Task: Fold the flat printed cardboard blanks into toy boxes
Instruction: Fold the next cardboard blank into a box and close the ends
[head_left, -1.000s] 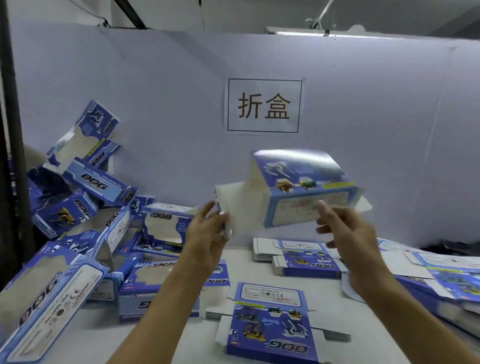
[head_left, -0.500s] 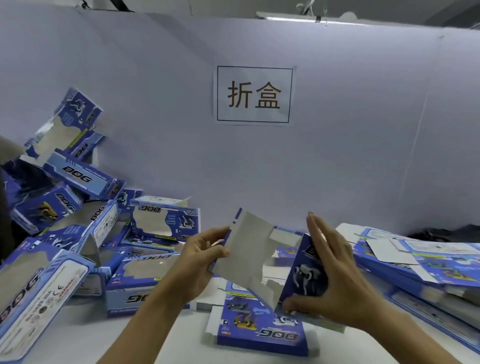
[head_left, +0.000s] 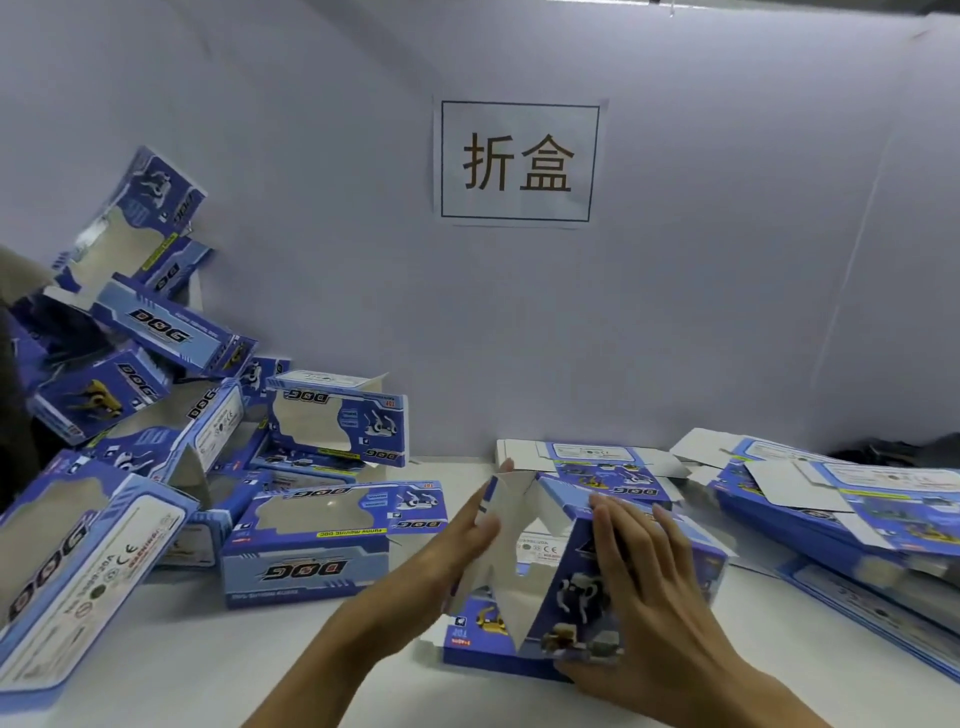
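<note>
Both hands are at work on one half-formed blue printed cardboard box (head_left: 582, 587), which stands on the white bench (head_left: 171, 654) between them, resting on a flat blue blank (head_left: 483, 631) of the same print. Our left hand (head_left: 441, 551) lies with straight, relaxed fingers against the box's plain white inner panel, pressing rather than gripping. Our right hand (head_left: 644, 587) is spread flat over the printed outer face, fingers straight and slightly apart, thumb low near the bottom corner; neither hand curls round anything.

We judge the card to be light and thin, stiff along its panels but ready to hinge at the scored creases, and easy to dent or tear at the small tabs. Its glossy print looks slippery, so we would hold it by flat palms on opposite panels, near the creases, not by the loose flaps.

Left of our left hand lies a heap of finished blue windowed boxes (head_left: 332, 540); beyond and right of our right hand lie stacks of flat blanks (head_left: 852, 499).
</note>
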